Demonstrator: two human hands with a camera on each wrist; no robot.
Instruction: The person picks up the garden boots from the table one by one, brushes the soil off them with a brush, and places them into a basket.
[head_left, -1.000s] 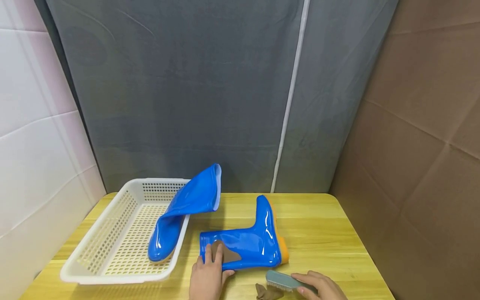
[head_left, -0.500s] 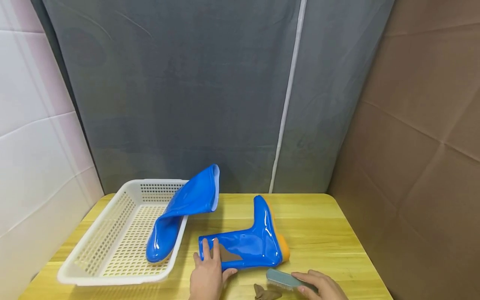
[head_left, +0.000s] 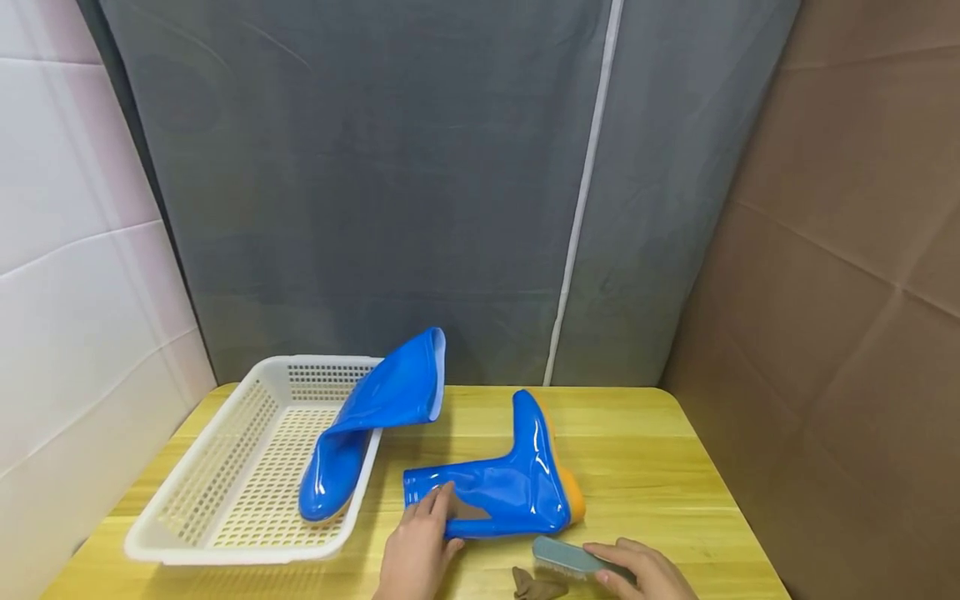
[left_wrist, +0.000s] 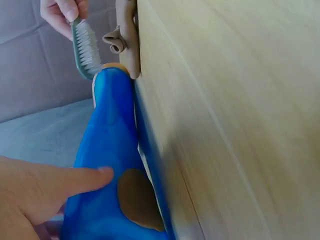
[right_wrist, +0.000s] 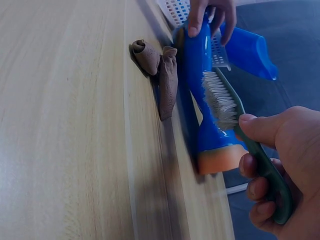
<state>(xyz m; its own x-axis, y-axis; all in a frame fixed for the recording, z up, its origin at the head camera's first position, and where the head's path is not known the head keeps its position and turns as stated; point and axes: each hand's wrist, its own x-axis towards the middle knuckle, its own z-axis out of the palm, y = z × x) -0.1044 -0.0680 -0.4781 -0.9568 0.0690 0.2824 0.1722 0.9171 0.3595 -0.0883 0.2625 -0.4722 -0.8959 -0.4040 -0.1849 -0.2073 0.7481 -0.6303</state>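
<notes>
A glossy blue rain boot (head_left: 502,492) with an orange sole lies on its side on the wooden table, a brown patch (left_wrist: 140,200) on its shaft. My left hand (head_left: 418,546) grips the shaft near its opening, bent fingers over the top and thumb at the near side. In the left wrist view the thumb touches the blue surface beside the patch. My right hand (head_left: 643,568) holds a green-grey scrub brush (right_wrist: 250,135) by its handle, white bristles facing down, apart from the boot. A crumpled brown cloth (head_left: 536,585) lies under the brush head.
At the left stands a white plastic basket (head_left: 172,508) with perforated sides. A second blue rain boot (head_left: 375,400) leans in it, shaft over the right rim. Grey curtain (head_left: 375,208) hangs behind the table, with brown fabric (head_left: 825,333) at the right.
My left hand's fingers, spread straight over the shaft and patch before, have drawn together and bent. The right hand keeps the brush in nearly the same place. The boots stay put.
</notes>
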